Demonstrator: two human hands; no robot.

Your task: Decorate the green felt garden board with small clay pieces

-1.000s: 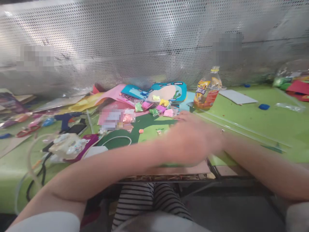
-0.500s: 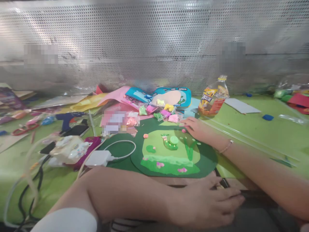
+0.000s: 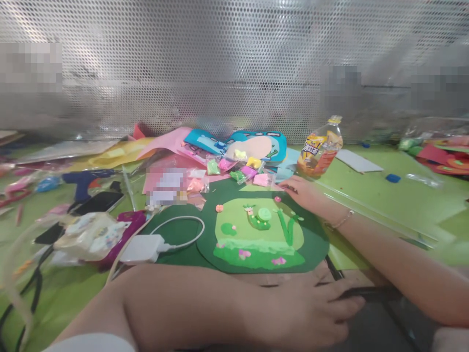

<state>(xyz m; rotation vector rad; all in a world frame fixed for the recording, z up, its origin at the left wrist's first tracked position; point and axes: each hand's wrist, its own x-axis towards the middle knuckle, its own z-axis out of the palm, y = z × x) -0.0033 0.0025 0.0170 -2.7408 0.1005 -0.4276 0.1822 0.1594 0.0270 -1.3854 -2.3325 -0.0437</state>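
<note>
In front of me lies a dark green card picture (image 3: 315,239) with a light green centre. It carries a green clay snail (image 3: 262,220), clay grass and several pink clay flowers. My left hand (image 3: 311,305) stretches across below the picture at the table's front edge, fingers spread, holding nothing visible. My right hand (image 3: 302,193) rests by the picture's upper right edge, its fingers extended; the fingertips are partly blurred. Small plastic bags of coloured clay (image 3: 249,172) lie just left of those fingertips. I see nothing held in the right hand.
A drink bottle (image 3: 320,146) stands behind my right hand. To the left are a white charger (image 3: 142,248) with its cable, a phone (image 3: 98,203), a blue glue gun (image 3: 83,183) and a tissue pack (image 3: 90,234). A perforated metal screen (image 3: 220,63) closes off the back.
The view has turned slightly, so most table items sit a little further left. Both hands keep nearly the same places beside the picture; nothing was picked up or let go.
</note>
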